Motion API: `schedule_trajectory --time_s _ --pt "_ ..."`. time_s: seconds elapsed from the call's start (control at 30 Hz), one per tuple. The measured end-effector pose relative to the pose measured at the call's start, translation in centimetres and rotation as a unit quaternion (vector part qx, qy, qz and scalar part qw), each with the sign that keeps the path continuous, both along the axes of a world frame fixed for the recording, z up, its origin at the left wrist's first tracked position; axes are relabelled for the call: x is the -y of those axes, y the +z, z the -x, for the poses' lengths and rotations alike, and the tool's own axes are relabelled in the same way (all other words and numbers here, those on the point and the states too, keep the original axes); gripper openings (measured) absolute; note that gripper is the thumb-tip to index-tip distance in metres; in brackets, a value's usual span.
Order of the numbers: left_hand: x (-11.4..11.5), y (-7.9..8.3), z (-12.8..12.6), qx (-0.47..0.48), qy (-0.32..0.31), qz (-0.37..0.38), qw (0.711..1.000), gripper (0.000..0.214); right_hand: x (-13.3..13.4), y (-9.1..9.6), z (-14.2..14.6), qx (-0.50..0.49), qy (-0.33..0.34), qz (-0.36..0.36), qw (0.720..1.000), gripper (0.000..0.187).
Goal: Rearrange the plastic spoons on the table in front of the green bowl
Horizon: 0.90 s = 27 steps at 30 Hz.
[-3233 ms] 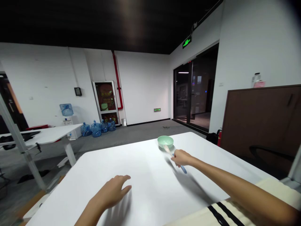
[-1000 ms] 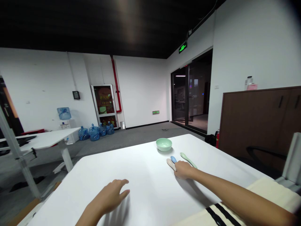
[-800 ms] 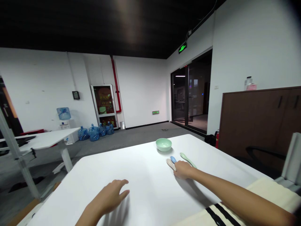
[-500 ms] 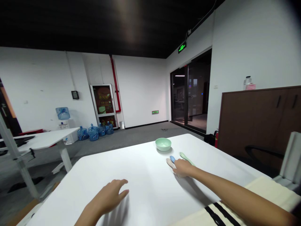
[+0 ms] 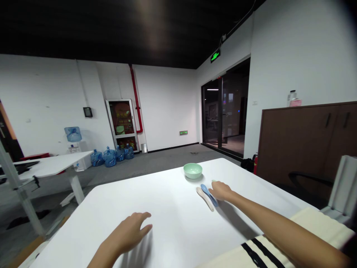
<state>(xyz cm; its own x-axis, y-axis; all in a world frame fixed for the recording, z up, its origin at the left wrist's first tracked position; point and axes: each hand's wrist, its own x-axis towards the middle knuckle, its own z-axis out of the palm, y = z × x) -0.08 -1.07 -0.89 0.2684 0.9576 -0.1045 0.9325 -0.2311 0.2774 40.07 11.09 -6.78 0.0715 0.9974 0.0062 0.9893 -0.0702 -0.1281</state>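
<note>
A wide office room with white walls and a black ceiling: a green exit sign (image 5: 215, 56) above a dark glass door (image 5: 223, 115), a brown wooden cabinet (image 5: 292, 141) along the right wall, blue water jugs (image 5: 111, 153) on the floor by the far wall. Closer in, a white tabletop (image 5: 156, 212) filling the lower view, with a cream cloth with black stripes (image 5: 256, 255) along its near right edge.

Toward the tabletop's far side, a pale green bowl (image 5: 192, 171), upright, with no spoon showing inside. Just nearer, a blue spoon (image 5: 208, 194) and a cream spoon (image 5: 204, 198) lying almost parallel, their heads toward the bowl and their handles toward the person, close together, though whether touching is impossible to tell. Beyond the right hand (image 5: 220, 191), only the tip of a pale green spoon (image 5: 213, 181), the rest hidden.

So far, all three spoons on the tabletop, outside the bowl, and none lifted. Right grip wide, fingers stretched out flat just beside the blue spoon, nothing closed in them. Well apart, the left hand (image 5: 125, 238) low over the tabletop, its grip loosely curled and holding nothing.
</note>
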Motion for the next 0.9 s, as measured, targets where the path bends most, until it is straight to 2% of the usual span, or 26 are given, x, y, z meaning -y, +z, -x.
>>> schedule_trajectory --time_s 0.23,0.9 --pt "0.1 0.0 0.1 -0.006 -0.003 0.002 1.0 0.057 -0.3 -0.4 -0.5 -0.01 -0.002 0.015 1.0 0.041" --pt "-0.1 -0.2 0.0 -0.003 0.0 0.004 1.0 0.057 -0.8 -1.8 -0.3 -0.011 0.022 0.052 0.998 0.031"
